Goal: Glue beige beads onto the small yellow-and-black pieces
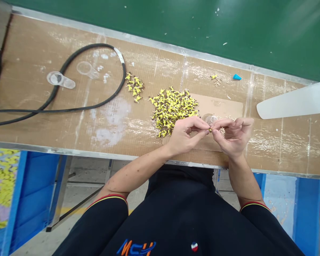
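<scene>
My left hand (188, 134) is closed in a pinch, thumb and forefinger on a small yellow figure (210, 130). Facing it, my right hand (232, 135) also pinches at this figure, its other fingers curled. The fingertips hide most of the piece. Just left of my hands lies a heap of small yellow figures with brown and pale parts (173, 108). Behind the fingertips is a small clear round container (208, 118), partly hidden. Tiny pale pieces (222, 132) lie beside it, on a cardboard sheet (224, 105), partly behind my right hand.
A smaller group of yellow figures (134, 87) lies further left, near a looped black cable (96, 46) and a clear plastic scoop-like piece (60, 80). At right are a blue cap-like piece (237, 77) and a long white translucent object (293, 102). Blue bins (34, 188) stand below the table.
</scene>
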